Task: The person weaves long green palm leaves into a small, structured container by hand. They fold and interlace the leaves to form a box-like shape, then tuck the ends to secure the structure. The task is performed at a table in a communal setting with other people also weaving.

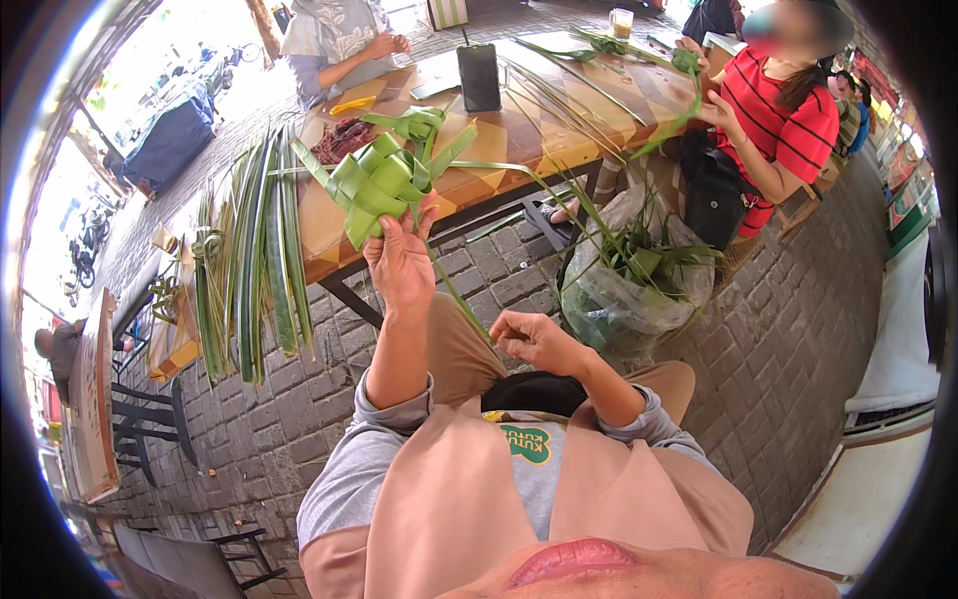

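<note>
My left hand (402, 258) pinches a woven palm-leaf pouch (380, 183) by its lower right side, raised above the table's near edge. Broad light-green strips cross over one another in its plaited body, and loose ends stick out at its upper left and right. From the pouch a narrow leaf strip (458, 298) slants down to my right hand (540, 343). That hand is curled in front of my lap, with the strip's lower end at its fingertips. Just behind the pouch, another woven leaf piece (419, 123) shows above the tabletop.
Long palm leaves (258, 247) drape over the wooden table (479, 183) on the left. A phone (479, 77) stands upright at the back. Leaf scraps fill a clear plastic bag (599, 299) on the paving. At right, a person in red (786, 97) handles leaves; another person (337, 52) is opposite.
</note>
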`<move>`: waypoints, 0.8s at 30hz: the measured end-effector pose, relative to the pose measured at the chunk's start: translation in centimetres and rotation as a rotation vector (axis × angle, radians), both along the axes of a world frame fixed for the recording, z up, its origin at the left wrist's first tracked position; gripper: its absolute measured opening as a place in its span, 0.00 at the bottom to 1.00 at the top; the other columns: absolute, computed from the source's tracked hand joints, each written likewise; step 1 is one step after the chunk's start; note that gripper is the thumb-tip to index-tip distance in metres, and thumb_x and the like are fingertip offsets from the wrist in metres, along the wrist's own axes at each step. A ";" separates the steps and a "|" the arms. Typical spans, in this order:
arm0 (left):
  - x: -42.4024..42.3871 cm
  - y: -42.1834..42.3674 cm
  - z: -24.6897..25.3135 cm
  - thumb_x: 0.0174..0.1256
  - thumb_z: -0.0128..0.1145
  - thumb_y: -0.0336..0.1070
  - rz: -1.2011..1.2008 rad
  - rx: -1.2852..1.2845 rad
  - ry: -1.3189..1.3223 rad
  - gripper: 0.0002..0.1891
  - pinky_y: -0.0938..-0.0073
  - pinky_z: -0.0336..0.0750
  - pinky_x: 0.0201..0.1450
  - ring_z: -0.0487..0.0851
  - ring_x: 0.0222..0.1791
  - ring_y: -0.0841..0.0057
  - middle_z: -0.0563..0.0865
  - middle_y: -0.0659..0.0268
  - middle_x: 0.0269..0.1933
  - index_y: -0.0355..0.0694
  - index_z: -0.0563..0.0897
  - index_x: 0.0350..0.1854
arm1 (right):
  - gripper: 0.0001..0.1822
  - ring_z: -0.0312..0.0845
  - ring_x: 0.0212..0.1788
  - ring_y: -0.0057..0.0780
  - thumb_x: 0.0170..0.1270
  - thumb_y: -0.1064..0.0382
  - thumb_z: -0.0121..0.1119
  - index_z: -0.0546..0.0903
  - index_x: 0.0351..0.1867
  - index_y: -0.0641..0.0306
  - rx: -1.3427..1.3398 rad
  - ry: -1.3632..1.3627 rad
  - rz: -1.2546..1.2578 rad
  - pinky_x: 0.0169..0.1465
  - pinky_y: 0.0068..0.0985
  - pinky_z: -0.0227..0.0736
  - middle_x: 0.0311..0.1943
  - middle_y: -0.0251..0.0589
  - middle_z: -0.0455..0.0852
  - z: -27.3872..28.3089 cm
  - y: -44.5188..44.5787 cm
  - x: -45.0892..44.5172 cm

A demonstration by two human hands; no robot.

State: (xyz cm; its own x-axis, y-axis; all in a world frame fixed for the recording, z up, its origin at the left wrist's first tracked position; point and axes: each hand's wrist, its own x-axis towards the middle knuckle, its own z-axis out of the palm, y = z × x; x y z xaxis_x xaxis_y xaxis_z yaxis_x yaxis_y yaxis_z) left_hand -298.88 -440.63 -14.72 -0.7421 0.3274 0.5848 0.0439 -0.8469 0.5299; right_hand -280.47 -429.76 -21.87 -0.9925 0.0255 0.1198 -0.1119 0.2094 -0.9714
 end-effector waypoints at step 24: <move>3.1 -0.7 -3.6 0.67 0.51 0.24 0.254 -0.465 0.559 0.11 0.74 0.69 0.53 0.76 0.48 0.78 0.81 0.67 0.47 0.34 0.80 0.49 | 0.04 0.77 0.26 0.14 0.66 0.71 0.54 0.77 0.37 0.71 0.084 0.187 -0.343 0.31 0.15 0.73 0.25 0.33 0.80 12.6 3.1 -2.6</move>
State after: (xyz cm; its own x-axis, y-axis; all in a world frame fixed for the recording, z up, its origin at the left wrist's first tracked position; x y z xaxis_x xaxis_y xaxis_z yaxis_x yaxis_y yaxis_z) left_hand -295.78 -441.34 -18.30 -0.4623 0.4904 0.7388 0.5729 -0.4707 0.6709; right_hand -283.11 -426.66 -9.30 -0.8888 0.3343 0.3135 -0.1951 0.3428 -0.9189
